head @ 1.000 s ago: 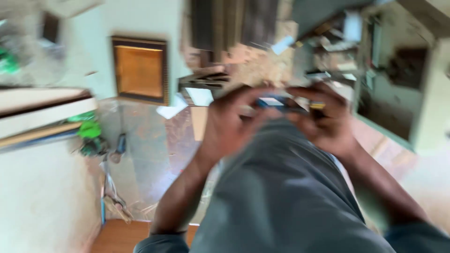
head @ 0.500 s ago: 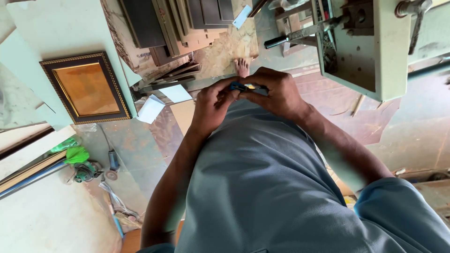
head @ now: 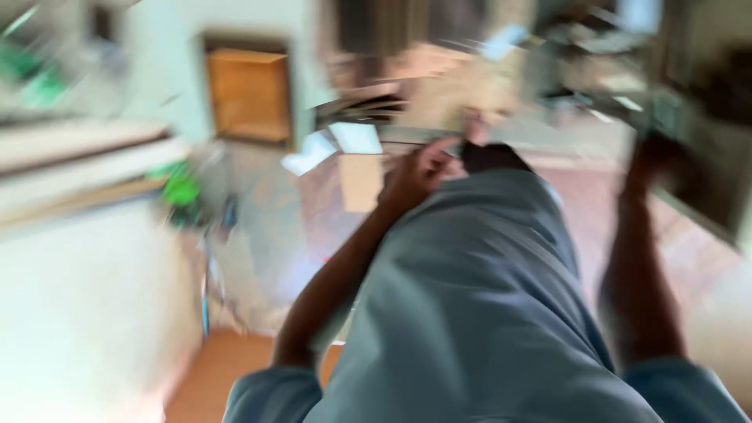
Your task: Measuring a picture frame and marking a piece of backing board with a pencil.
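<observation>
Dark small object (head: 489,155) is now sitting at the left hand (head: 419,174), fingers curling beside it, grasp unclear. Right hand (head: 654,157) has left it, reaching toward grey machine (head: 705,180); closure unclear in blur.

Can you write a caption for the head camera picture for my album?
Blurry look down: the left hand touches a small dark thing at the grey shirt's hem, the right hand reaches toward a machine.
</observation>
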